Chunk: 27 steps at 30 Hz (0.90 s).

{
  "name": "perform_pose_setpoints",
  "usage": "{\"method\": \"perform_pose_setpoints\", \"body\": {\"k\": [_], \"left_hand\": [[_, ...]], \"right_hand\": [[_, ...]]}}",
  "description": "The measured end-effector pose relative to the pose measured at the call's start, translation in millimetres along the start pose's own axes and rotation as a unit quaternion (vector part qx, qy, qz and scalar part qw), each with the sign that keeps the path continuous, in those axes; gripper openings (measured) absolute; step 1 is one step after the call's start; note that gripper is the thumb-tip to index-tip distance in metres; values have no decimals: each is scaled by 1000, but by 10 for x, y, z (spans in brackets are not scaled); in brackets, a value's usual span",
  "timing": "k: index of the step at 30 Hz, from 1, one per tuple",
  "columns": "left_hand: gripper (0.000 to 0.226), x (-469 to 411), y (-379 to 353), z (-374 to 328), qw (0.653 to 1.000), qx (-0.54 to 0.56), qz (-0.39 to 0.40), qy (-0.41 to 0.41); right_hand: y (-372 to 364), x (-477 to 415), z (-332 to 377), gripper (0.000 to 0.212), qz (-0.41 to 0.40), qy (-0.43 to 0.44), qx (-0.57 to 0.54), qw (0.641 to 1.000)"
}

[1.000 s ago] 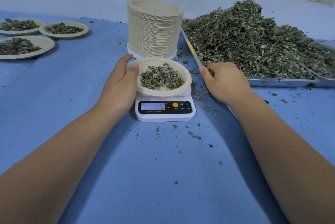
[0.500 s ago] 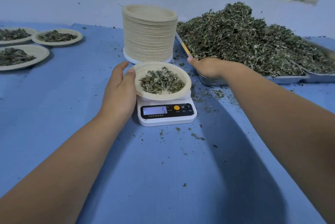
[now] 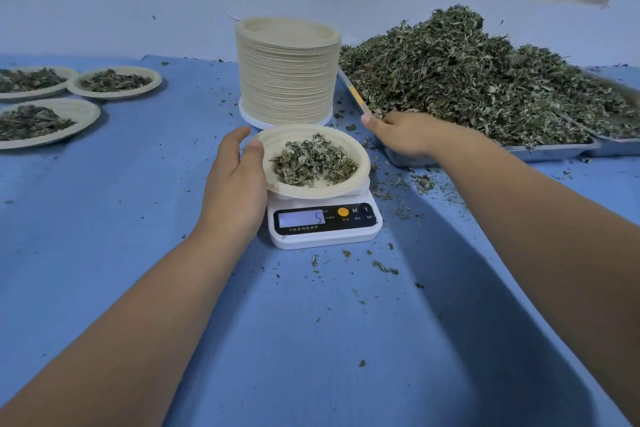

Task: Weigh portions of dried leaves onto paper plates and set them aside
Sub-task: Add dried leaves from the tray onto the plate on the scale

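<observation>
The leaf heap [image 3: 467,80] brims over its tray [image 3: 554,151]. Your right hand [image 3: 405,132] rests at the near corner, fingers hidden, so I cannot tell if they hold leaves. A rough pull could scatter more across the desk [image 3: 138,219]. The paper plate [image 3: 311,130] sits on the scale [image 3: 325,224], your left hand [image 3: 235,181] pinching its rim. Pressing there may skew the reading, and a tilted lift could tip the portion [image 3: 313,160] out.

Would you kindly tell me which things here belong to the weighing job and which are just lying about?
Job: plate on the scale, held by the left hand; leaf pile in its tray; plate stack; filled plates.
Lying about: leaf crumbs on the blue cloth.
</observation>
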State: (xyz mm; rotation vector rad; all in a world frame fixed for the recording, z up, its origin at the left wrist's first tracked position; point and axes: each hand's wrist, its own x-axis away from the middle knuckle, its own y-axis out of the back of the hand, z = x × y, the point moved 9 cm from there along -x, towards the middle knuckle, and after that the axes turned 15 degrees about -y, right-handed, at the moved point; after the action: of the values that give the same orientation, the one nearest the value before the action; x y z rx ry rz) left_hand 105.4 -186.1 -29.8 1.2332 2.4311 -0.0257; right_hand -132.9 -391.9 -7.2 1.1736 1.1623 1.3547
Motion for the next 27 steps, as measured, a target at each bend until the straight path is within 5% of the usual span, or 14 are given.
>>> {"method": "perform_pose_setpoints", "body": {"k": [2,7,12,18,22,27], "left_hand": [[39,2,8,7,1000,1,0,0],[40,-5,42,23,1000,0,-7,6],[41,-5,25,25,1000,-1,-5,6],[41,-10,36,17,1000,-5,-9,2],[42,-7,33,5,1000,-5,-8,2],[41,-6,49,23,1000,-5,-10,8]], "right_hand": [[-110,-18,45,104,44,10,4,999],[-16,44,38,86,-9,62,16,998],[261,183,-96,78,-134,90,-1,987],[-6,182,-82,83,-8,38,43,998],[8,243,125,89,-25,46,9,999],[81,281,139,68,-91,16,-29,995]]}}
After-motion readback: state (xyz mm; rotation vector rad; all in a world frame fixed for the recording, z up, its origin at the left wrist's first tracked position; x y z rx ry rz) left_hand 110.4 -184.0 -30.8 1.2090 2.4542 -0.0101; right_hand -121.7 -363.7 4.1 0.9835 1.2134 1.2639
